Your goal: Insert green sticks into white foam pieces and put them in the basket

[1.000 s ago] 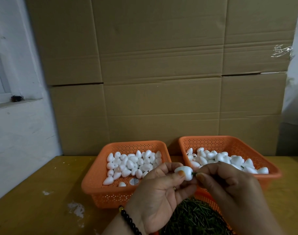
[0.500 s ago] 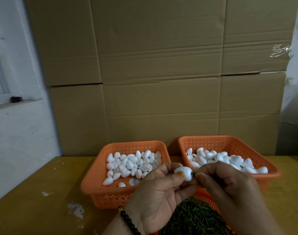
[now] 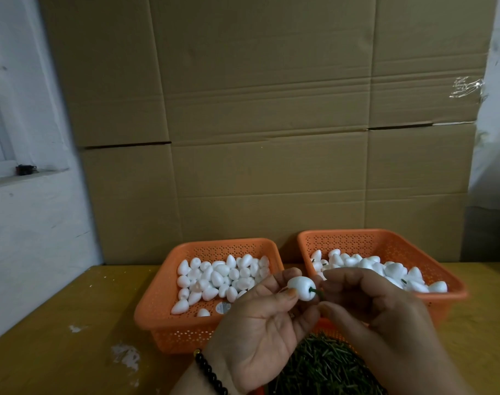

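My left hand [image 3: 260, 332] pinches a white foam piece [image 3: 300, 287] between thumb and fingertips above the table. A short green stick [image 3: 316, 292] pokes out of the foam's right side, and my right hand [image 3: 368, 306] pinches its outer end. The left orange basket [image 3: 155, 306] holds several plain white foam pieces [image 3: 223, 276]. In the right orange basket [image 3: 391, 246] lie several foam pieces [image 3: 385, 270], some with green sticks in them. A heap of loose green sticks [image 3: 325, 366] fills a third orange container under my hands.
The baskets stand on a yellow wooden table [image 3: 58, 323] with white scuff marks [image 3: 126, 356] at the left. A wall of cardboard boxes [image 3: 271, 138] rises right behind the baskets. A white wall and window sill [image 3: 24, 172] lie to the left.
The foam piece and both hands have risen slightly, and a short length of green stick now shows between the foam and my right fingers. The baskets have not moved.
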